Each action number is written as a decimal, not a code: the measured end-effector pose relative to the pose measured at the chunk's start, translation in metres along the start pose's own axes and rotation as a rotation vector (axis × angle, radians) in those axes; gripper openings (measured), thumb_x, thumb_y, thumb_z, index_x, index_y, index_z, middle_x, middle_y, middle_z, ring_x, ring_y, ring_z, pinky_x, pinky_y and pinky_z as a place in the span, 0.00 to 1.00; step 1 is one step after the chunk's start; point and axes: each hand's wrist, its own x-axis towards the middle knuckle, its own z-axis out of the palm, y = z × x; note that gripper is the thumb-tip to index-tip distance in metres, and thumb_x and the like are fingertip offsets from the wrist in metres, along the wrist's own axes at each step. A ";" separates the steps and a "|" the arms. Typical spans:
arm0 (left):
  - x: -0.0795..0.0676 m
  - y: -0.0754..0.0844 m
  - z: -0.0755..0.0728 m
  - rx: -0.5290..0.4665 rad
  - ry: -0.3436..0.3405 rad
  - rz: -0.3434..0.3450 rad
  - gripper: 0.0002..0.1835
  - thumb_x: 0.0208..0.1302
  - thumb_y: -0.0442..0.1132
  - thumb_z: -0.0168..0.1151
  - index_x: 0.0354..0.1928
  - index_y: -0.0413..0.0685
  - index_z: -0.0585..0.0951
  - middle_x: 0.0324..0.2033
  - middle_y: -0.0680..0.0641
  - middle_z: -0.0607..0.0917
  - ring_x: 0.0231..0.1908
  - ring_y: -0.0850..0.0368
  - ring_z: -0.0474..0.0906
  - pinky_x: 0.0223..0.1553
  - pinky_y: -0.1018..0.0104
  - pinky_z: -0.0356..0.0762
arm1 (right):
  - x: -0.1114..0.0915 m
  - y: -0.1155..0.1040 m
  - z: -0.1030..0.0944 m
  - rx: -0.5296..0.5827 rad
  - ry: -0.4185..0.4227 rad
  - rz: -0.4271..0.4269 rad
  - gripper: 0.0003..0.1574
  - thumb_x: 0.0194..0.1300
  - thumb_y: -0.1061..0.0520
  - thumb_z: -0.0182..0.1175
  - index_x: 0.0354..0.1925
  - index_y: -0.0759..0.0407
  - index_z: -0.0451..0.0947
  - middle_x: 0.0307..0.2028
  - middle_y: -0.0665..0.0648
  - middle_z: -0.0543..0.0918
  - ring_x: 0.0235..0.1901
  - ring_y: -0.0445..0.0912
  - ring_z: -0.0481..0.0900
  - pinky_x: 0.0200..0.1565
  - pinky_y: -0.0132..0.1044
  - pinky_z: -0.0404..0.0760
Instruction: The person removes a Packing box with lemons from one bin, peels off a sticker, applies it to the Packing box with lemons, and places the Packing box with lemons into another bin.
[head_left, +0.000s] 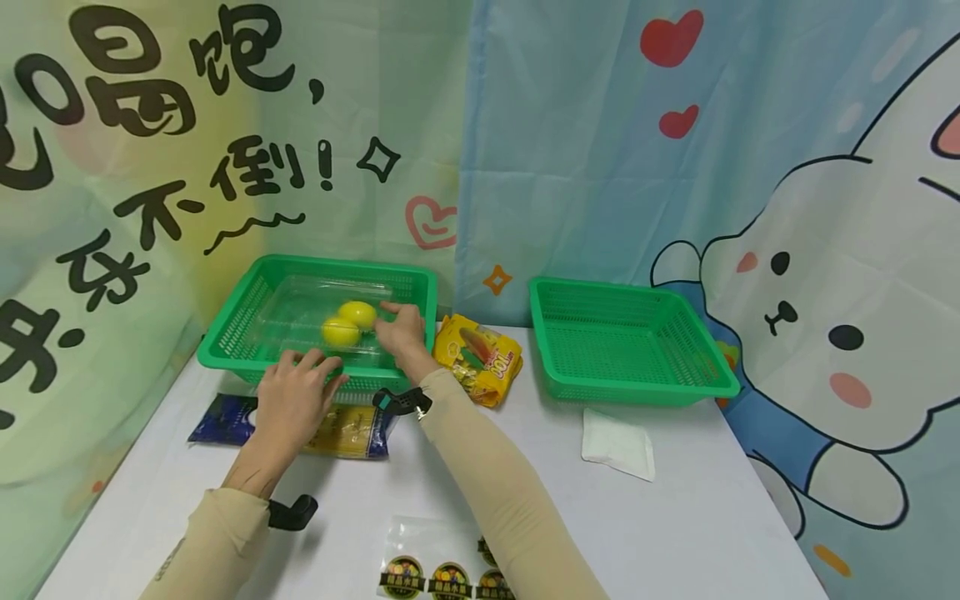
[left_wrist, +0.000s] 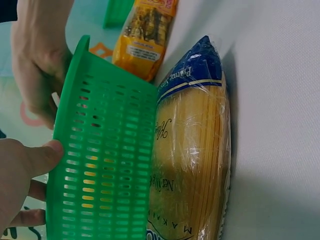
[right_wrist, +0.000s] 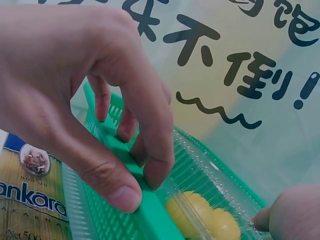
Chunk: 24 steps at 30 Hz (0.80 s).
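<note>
A clear plastic box (head_left: 281, 307) with two yellow lemons (head_left: 341, 331) showing through it lies in the left green basket (head_left: 225, 321). My left hand (head_left: 294, 396) pinches the basket's front rim, its thumb on the outer side and its fingers over the inside, as the right wrist view shows. My right hand (head_left: 405, 337) reaches over the basket's right part, and a fingertip (right_wrist: 261, 220) touches the box's right end. Whether the hand's other fingers grip the box is hidden. Against the basket's front side lies a spaghetti pack (left_wrist: 187, 135), blue and gold.
A yellow snack bag (head_left: 480, 358) lies right of the left basket. Farther right stands a second green basket (head_left: 600, 385), with a white packet (head_left: 617, 446) before it. Near the front edge lies a clear bag (head_left: 423, 533) with round labels. A printed curtain (head_left: 420, 100) hangs behind.
</note>
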 end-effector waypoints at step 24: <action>-0.001 0.000 0.001 -0.017 0.015 0.010 0.14 0.60 0.45 0.78 0.44 0.45 0.91 0.38 0.41 0.89 0.41 0.34 0.84 0.34 0.39 0.85 | -0.035 -0.046 -0.043 -0.017 0.009 -0.115 0.26 0.79 0.57 0.58 0.71 0.45 0.77 0.76 0.56 0.70 0.09 0.43 0.55 0.14 0.34 0.62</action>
